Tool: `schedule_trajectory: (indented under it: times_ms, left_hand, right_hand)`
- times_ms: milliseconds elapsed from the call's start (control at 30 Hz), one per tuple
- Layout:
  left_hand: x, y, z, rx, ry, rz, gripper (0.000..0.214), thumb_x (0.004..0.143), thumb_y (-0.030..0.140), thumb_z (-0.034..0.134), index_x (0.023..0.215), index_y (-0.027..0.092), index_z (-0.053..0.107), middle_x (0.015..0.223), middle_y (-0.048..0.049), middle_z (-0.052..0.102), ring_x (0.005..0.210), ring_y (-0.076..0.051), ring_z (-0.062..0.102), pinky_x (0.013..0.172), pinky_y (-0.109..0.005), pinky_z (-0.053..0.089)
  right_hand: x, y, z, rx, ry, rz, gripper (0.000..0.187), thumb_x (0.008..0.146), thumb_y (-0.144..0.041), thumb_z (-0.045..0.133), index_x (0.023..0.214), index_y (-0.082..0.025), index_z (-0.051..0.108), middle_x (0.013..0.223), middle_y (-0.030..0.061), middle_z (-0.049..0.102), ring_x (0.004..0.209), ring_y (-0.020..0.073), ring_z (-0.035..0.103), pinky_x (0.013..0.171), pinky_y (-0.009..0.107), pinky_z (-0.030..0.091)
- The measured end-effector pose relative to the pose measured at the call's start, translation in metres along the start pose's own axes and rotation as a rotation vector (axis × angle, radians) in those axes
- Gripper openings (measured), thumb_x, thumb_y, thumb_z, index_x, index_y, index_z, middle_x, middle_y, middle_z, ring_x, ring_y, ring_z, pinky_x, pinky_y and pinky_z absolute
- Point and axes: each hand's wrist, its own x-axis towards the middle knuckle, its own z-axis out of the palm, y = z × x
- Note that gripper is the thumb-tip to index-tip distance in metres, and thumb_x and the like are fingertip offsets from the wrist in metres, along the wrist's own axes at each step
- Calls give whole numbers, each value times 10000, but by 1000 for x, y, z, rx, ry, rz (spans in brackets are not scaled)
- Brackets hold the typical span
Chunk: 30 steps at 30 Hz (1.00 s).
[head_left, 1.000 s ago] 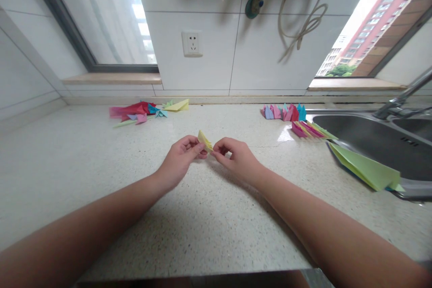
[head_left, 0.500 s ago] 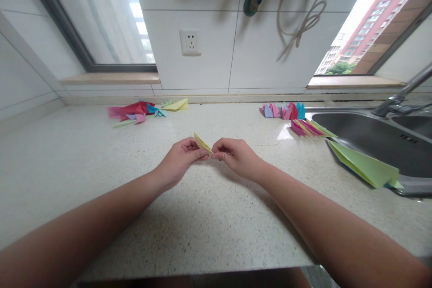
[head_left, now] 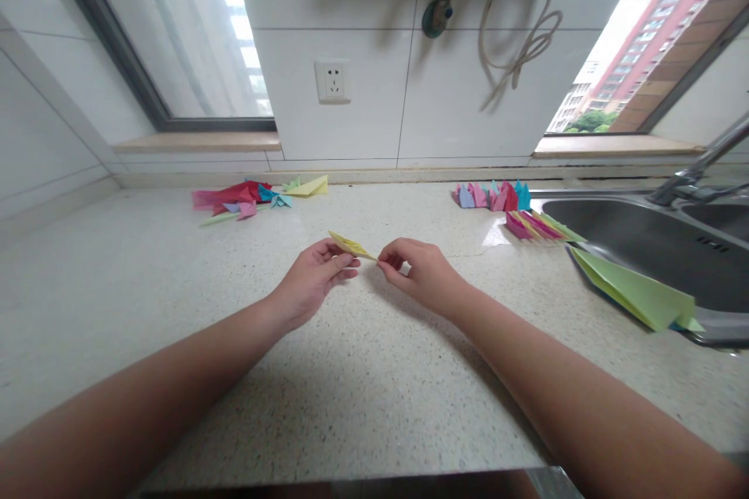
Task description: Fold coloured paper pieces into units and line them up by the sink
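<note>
A small piece of folded yellow paper [head_left: 349,244] is held above the counter between both hands. My left hand [head_left: 316,277] grips its left part, with the thumb in front and the other fingers behind and below. My right hand [head_left: 418,269] pinches the paper's thin right tip between thumb and forefinger, the remaining fingers curled. The paper slants down toward the right. Its exact folded shape is too small to make out.
Colourful folded papers [head_left: 246,196] lie at the back left of the speckled counter [head_left: 351,390]. Rows of folded paper pieces [head_left: 491,196] stand at the back right. A large light-green folded paper [head_left: 637,288] rests by the steel sink [head_left: 620,222]. A tap [head_left: 684,179] rises behind it.
The right hand has moved slightly right, away from the left, still pinching the tip. The yellow paper now lies flatter and shows more of its length. The view has shifted a little.
</note>
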Motion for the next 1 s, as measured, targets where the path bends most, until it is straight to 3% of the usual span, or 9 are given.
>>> schedule_trajectory:
  times_ms: [267, 400, 633, 800, 1000]
  left_hand:
    - [-1, 2, 2, 29, 8, -26, 246, 778, 231, 774, 989, 153, 675, 977, -64, 699, 883, -148, 670, 749, -256, 531]
    - [0, 0, 0, 54, 2, -28, 249, 785, 251, 769, 994, 147, 681, 977, -73, 699, 868, -145, 661, 727, -249, 518]
    - [0, 2, 2, 106, 23, -17, 263, 768, 263, 776, 980, 137, 683, 949, -68, 683, 793, -129, 635, 694, -253, 513]
    - [0, 0, 2, 147, 19, -6, 248, 763, 276, 772, 946, 140, 674, 842, -46, 666, 723, -124, 626, 638, -246, 500]
    - [0, -3, -1, 211, -37, -11, 250, 771, 303, 768, 937, 147, 666, 784, -42, 667, 708, -131, 626, 638, -251, 504]
  right_hand:
    - [0, -1, -2, -4, 96, 12, 55, 860, -204, 585, 847, -189, 636, 780, 26, 661, 690, 133, 600, 685, 273, 465]
    - [1, 2, -2, 93, 108, 128, 81, 855, -238, 601, 846, -184, 661, 762, 24, 676, 660, 128, 592, 652, 269, 458]
    - [7, 11, 3, 583, 18, 414, 232, 863, -376, 609, 778, -161, 630, 685, 20, 625, 620, 126, 558, 627, 285, 459]
    - [7, 12, 1, 993, -46, 611, 253, 812, -372, 691, 738, -155, 585, 706, 20, 587, 613, 109, 536, 596, 269, 444]
    - [6, 14, -2, 1158, -50, 722, 182, 822, -281, 688, 771, -145, 579, 702, 29, 567, 608, 114, 526, 575, 274, 436]
